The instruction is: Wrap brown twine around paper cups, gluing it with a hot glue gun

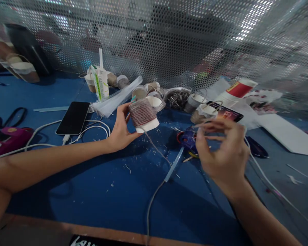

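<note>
My left hand (122, 130) holds a small paper cup (143, 114), tilted on its side, its fingers and thumb around the ends. Grey-brown cord is wound in close rows round the cup, leaving a white band bare. A loose length of cord (154, 198) trails from the cup down over the table's front edge. To the right, my right hand (223, 153) is raised with its fingertips drawn together; blur hides what they pinch, if anything. Just left of it lies a blue glue gun (188, 139), partly hidden, with a clear glue stick (174, 164) pointing toward me.
Several cord-wrapped cups (195, 101) stand along the perforated metal screen (169, 44). A black phone (73, 118) with a white cable and a magenta glue gun (11, 138) lie left. A red-and-white paper cup (241, 88) and white card (292, 133) are right. Scraps litter the blue table (102, 191).
</note>
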`<state>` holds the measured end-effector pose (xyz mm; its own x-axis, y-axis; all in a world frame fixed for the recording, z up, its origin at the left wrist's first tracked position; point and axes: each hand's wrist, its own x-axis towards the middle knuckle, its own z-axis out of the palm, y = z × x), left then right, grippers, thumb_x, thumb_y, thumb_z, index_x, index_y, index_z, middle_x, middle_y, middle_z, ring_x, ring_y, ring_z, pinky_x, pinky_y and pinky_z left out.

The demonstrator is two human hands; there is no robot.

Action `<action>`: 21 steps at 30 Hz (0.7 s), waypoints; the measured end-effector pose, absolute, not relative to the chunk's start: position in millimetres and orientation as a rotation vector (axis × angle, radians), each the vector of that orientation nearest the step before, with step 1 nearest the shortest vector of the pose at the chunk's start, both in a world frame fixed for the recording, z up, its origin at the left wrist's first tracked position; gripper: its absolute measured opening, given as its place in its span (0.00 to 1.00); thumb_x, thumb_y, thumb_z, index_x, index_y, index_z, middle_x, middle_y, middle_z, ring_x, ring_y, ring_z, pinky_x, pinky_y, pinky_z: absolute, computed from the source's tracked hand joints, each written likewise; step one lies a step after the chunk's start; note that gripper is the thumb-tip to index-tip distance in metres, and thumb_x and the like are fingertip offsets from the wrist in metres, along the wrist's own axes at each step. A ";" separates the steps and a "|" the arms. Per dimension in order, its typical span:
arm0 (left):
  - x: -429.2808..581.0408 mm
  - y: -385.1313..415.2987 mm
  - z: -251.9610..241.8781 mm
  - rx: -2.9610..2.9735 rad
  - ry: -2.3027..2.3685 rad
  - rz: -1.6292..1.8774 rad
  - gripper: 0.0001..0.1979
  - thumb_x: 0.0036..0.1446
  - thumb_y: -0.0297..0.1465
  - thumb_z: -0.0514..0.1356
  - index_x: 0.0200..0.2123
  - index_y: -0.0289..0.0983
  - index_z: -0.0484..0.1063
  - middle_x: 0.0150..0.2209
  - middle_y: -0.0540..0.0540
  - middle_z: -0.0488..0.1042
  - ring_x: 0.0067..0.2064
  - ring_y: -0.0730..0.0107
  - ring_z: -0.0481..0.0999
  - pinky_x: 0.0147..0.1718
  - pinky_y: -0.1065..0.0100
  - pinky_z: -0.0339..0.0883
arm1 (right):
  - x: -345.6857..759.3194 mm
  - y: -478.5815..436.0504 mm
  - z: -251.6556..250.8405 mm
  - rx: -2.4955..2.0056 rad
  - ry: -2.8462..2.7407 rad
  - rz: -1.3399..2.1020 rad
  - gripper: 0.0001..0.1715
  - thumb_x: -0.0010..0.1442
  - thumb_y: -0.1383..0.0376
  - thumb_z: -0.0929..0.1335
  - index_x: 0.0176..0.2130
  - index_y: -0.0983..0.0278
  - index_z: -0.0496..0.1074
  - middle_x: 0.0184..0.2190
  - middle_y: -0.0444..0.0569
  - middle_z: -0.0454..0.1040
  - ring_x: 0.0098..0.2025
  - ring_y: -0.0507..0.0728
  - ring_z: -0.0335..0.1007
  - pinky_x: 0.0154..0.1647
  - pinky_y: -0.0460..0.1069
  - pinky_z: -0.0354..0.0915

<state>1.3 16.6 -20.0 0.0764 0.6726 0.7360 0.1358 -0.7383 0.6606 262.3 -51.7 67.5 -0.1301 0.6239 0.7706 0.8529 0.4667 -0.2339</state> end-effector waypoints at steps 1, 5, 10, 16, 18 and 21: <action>1.1 17.5 -20.6 1.950 0.749 1.712 0.42 0.53 0.48 0.66 0.61 0.50 0.43 0.62 0.40 0.54 0.67 0.52 0.60 0.64 0.47 0.62 | 271.1 -45.0 69.1 -1.404 -1.842 -0.392 0.23 0.59 0.53 0.69 0.49 0.63 0.68 0.45 0.63 0.73 0.47 0.71 0.72 0.40 0.64 0.71; 0.5 18.1 -18.6 1.996 0.623 1.654 0.42 0.54 0.48 0.66 0.62 0.51 0.40 0.63 0.41 0.55 0.68 0.53 0.60 0.66 0.47 0.60 | 312.6 -24.1 65.4 -1.753 -2.131 -0.360 0.30 0.45 0.41 0.74 0.31 0.63 0.68 0.28 0.55 0.68 0.35 0.69 0.70 0.34 0.64 0.68; 2.1 14.1 -12.8 1.922 0.609 1.486 0.41 0.50 0.44 0.70 0.58 0.45 0.47 0.61 0.38 0.58 0.67 0.47 0.61 0.67 0.43 0.57 | 318.5 -21.7 67.6 -1.852 -2.477 0.174 0.16 0.44 0.58 0.72 0.32 0.61 0.68 0.32 0.50 0.69 0.32 0.61 0.70 0.33 0.56 0.69; 3.3 11.2 -9.5 1.878 0.633 1.438 0.40 0.48 0.39 0.71 0.56 0.44 0.48 0.59 0.38 0.60 0.66 0.45 0.62 0.68 0.41 0.55 | 292.6 -26.8 78.0 -1.966 -2.344 0.086 0.08 0.47 0.62 0.68 0.31 0.63 0.68 0.33 0.52 0.68 0.34 0.61 0.71 0.38 0.55 0.69; 3.2 10.9 -8.8 1.896 0.652 1.423 0.39 0.49 0.37 0.70 0.56 0.44 0.49 0.59 0.38 0.60 0.66 0.45 0.62 0.67 0.42 0.57 | 293.7 -23.3 80.1 -2.018 -2.270 0.048 0.08 0.45 0.64 0.69 0.30 0.63 0.69 0.31 0.53 0.70 0.35 0.63 0.72 0.38 0.56 0.68; 3.0 11.0 -8.1 1.945 0.683 1.415 0.39 0.48 0.36 0.70 0.57 0.43 0.49 0.59 0.37 0.60 0.65 0.46 0.64 0.65 0.42 0.60 | 297.1 -18.7 83.5 -1.912 -2.139 -0.056 0.09 0.44 0.63 0.70 0.30 0.63 0.71 0.28 0.53 0.73 0.33 0.63 0.72 0.35 0.56 0.67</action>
<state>3.0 11.0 -8.1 0.2887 0.7213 0.6296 0.0439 -0.6669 0.7439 297.1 -18.7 83.5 -0.0914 0.9699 0.2259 0.9803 0.1275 -0.1508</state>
